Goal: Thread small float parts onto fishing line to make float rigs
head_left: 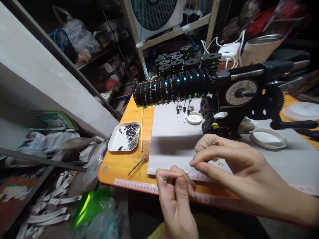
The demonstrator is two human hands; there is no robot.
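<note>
My left hand is closed near the front edge of the table, its thumb pressed to the curled fingers. A small dark tip shows by its index finger, and what it belongs to is too small to name. Just right of it my right hand has thumb and index finger pinched together. Anything between them is too fine to see. A beige knitted cover sits on one finger of that hand. Behind both hands, a row of black spools wound with line is mounted on a black hand-cranked winder.
A grey board lies on the orange table. A white tray of small black and metal parts stands left, near a small brush-like tool. White dishes sit by the winder. More spools are stacked behind.
</note>
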